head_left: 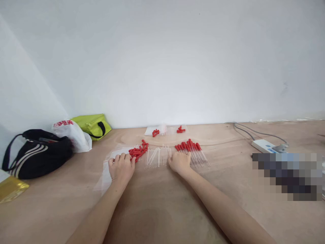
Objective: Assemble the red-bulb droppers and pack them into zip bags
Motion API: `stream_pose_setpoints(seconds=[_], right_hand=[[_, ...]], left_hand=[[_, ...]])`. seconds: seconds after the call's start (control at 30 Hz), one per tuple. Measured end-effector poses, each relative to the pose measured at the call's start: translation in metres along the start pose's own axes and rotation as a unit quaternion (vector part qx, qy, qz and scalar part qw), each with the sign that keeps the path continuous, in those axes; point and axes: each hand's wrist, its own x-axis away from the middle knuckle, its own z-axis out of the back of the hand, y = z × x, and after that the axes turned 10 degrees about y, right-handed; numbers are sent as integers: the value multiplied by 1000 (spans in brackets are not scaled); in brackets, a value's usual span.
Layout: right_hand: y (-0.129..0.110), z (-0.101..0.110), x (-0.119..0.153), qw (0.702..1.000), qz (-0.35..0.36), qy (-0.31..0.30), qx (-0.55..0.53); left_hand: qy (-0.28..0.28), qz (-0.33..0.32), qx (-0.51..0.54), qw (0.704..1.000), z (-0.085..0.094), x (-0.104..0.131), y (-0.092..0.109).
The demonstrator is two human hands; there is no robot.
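A pale wooden worktop (162,203) runs up to a plain white wall in front of you. At the far left, a black bag with white stripes (38,154) sits zipped, its contents hidden. Behind it stand a white plastic bag with red print (72,134) and a lime-green bag (92,125), also closed.

Your left hand (122,166) rests palm down, fingers curled loosely, on a flat clear plastic bag (108,173); it grips nothing that can be seen. Its fingertips touch a loose heap of red rubber bulbs (138,151) lying on the bag's far edge.

Just right of the heap lies a row of bare clear pipette tubes (156,157). Your right hand (180,162) rests beside them, fingers bent downward; whether it holds anything cannot be told. Its fingers touch a fan of assembled droppers with red bulbs (191,150).

Farther back, near the wall, small clear bags (167,129) hold a few red bulbs.

At the right, a white power strip (264,145) lies with grey cables (243,130) trailing from it.
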Motion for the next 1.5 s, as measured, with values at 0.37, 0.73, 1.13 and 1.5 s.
stream_pose_setpoints(seconds=[0.37,0.73,1.13,1.5], right_hand=[[45,4,27,994,92,58,4],[63,-7,36,984,96,129,-72],[82,-8,56,947,172,132,-236],[75,2,60,939,222,84,-249]], left_hand=[[-42,-104,399,910,36,27,72],[-143,-88,503,848,35,30,88],[-130,-55,531,835,32,32,87],[-111,-79,576,806,37,30,88]])
